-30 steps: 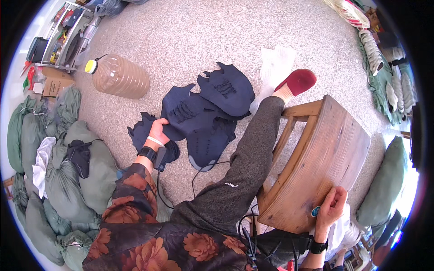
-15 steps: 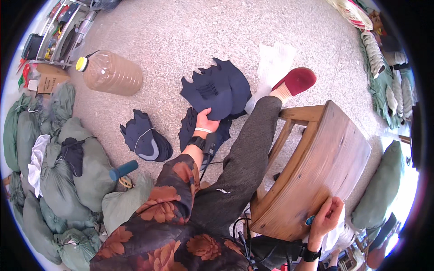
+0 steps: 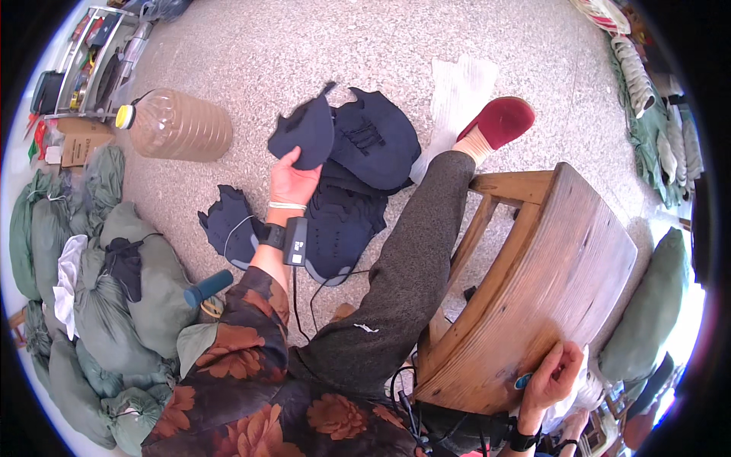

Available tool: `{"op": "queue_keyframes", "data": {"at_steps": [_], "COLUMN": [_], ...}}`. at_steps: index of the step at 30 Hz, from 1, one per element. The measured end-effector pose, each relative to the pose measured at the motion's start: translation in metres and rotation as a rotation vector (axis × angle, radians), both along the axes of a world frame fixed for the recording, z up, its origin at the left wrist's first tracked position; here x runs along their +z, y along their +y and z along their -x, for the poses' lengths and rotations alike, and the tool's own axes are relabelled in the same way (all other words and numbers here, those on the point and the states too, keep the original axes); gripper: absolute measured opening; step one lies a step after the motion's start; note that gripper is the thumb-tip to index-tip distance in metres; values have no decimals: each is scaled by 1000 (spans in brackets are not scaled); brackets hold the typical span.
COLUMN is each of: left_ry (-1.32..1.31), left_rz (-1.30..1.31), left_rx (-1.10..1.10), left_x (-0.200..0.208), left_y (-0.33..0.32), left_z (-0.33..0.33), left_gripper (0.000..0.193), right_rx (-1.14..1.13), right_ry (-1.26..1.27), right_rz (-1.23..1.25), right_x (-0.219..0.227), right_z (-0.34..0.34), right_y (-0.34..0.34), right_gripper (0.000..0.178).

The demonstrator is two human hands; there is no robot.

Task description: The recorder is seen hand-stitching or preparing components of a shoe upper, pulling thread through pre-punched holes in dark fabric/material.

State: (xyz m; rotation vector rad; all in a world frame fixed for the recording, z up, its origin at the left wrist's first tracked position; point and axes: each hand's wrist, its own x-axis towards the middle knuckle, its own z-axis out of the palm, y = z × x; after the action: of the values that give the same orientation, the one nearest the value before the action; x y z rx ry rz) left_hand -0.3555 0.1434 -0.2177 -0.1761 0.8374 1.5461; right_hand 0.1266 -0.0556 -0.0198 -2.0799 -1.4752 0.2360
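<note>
In the head view, green bags [image 3: 152,270] are crowding the left side, with a carton [image 3: 84,145] and a rack [image 3: 103,53] standing beyond them and a jug [image 3: 179,126] lying on the floor [image 3: 304,38] nearer the middle. A blue tube [image 3: 208,288] is sticking out beside the bags, near the left sleeve [image 3: 236,350]. The outstretched leg [image 3: 411,236] and the stool [image 3: 541,282] are closing off the right of the work, while a white sheet [image 3: 461,95] is lying past the red slipper [image 3: 499,123]. The left forearm is partly covering a banded bundle [image 3: 226,221], and a cable [image 3: 295,305] is hanging below the wrist. The left hand [image 3: 295,183] is holding a navy piece [image 3: 304,133] above the floor, its fingers closing on the near edge, just left of the upper pile [image 3: 378,145]. The piece is pointing its narrow tip away from the person and slightly right, its ragged edge facing left; its long axis is foreshortened and hard to tell. The lower pile [image 3: 343,232] is stretching roughly toward the person, its grey-edged end nearest. The right hand [image 3: 553,377] is resting at the stool's near edge beside a blue disc [image 3: 522,380], fingers half curling; whether they are gripping anything cannot be told.
</note>
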Motion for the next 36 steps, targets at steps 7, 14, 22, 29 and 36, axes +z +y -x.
{"op": "queue_keyframes", "data": {"at_steps": [7,14,22,29,36], "left_ry": [40,46,80,84,-4], "left_rz": [26,-2,19,14,4], "left_rx": [24,-2,72,75,81], "left_x": [1,-4,8,6,3], "left_y": [6,11,16,12,18], "left_z": [18,-2,16,5,9], "left_gripper": [30,30,30,32,32], "right_rx": [-10,-8,-8,-24,-11], "right_ry": [19,8,33,18,22], "right_rz": [27,57,41,72,63], "right_x": [-1,0,-3,0,0], "right_z": [4,2,0,2,0], "right_y": [-1,-2,-5,-4,-3], "right_gripper": [8,4,6,6,5]}}
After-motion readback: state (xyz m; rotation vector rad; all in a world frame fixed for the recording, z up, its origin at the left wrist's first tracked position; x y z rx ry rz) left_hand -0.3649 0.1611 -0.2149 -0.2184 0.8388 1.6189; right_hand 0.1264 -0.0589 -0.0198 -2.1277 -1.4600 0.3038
